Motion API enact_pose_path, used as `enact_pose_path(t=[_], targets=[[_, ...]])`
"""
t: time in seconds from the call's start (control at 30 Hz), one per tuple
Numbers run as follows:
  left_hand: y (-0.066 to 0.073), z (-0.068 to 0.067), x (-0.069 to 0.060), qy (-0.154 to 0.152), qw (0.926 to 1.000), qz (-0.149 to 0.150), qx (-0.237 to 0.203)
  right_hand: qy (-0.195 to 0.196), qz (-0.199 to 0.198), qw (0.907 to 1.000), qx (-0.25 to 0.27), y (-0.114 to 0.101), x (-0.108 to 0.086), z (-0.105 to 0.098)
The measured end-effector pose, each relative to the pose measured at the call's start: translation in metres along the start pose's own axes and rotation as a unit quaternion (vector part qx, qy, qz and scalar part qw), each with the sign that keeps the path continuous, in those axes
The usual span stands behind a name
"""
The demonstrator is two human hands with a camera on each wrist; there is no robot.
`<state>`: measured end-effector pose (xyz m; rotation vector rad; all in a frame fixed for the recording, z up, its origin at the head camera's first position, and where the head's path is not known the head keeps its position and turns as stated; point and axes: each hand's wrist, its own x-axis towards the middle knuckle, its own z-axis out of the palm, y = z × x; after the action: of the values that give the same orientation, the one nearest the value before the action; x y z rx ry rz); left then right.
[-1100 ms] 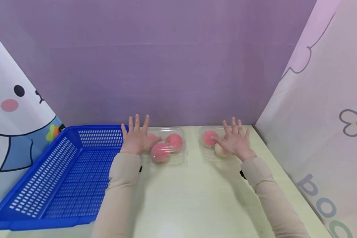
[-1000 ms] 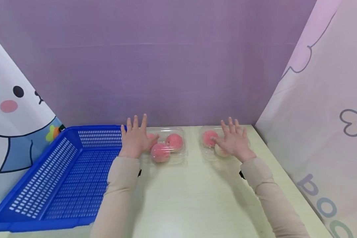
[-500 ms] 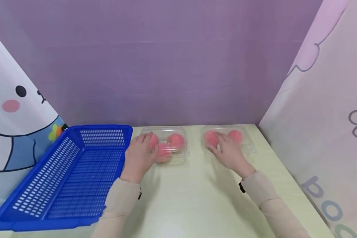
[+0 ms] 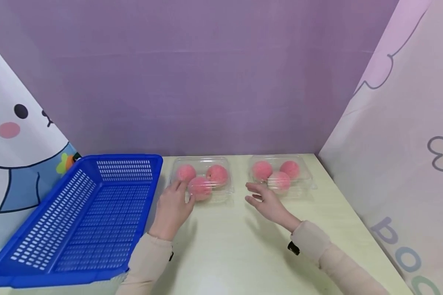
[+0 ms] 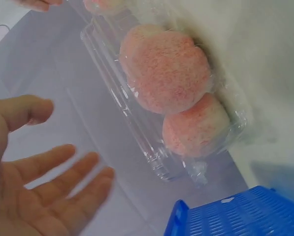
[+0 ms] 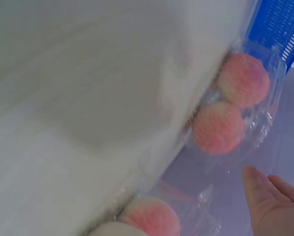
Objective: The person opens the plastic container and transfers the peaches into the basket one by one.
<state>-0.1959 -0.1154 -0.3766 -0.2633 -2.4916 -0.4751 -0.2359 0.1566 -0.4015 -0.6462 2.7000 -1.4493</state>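
Note:
Two clear plastic boxes, each with three pink peaches inside, stand side by side at the back of the table. The left hand (image 4: 171, 209) hovers at the near left corner of the left box (image 4: 221, 196), fingers apart and loosely bent, holding nothing; the left wrist view shows this hand (image 5: 53, 182) clear of the box. Just in front of the right box (image 4: 302, 186), the right hand (image 4: 269, 205) points leftward with relaxed fingers and grips nothing. In the right wrist view, the right hand (image 6: 279, 206) is apart from peaches (image 6: 218, 128) in a box.
A blue perforated basket (image 4: 142, 229) stands on the pale table (image 4: 221, 254) to the left of the boxes. A purple backdrop (image 4: 206, 82) rises behind, and printed cloth panels flank both sides.
Both hands have drawn back toward the near side from over the boxes, their spread fingers now more relaxed. The right hand has also moved left, uncovering the right box's peaches.

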Motion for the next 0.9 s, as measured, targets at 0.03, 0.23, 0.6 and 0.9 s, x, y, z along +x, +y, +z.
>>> enact_pose_path(t=[0.03, 0.23, 0.6, 0.9], targets=[[-0.001, 0.001, 0.000, -0.009, 0.9999, -0.011, 0.000, -0.010, 0.003, 0.9999, 0.009, 0.000, 0.002, 0.003], [-0.007, 0.011, 0.003, -0.078, 0.9925, -0.093, -0.002, -0.077, 0.038, 0.9963, 0.000, 0.001, 0.014, 0.017], [-0.017, 0.026, 0.019, -0.163, 0.9708, -0.174, -0.029, -0.075, 0.106, 0.9893, 0.065, 0.001, 0.056, 0.045], [-0.028, 0.037, 0.029, -0.210, 0.9472, -0.232, -0.070, -0.075, 0.145, 0.9787, 0.125, 0.004, 0.072, 0.056]])
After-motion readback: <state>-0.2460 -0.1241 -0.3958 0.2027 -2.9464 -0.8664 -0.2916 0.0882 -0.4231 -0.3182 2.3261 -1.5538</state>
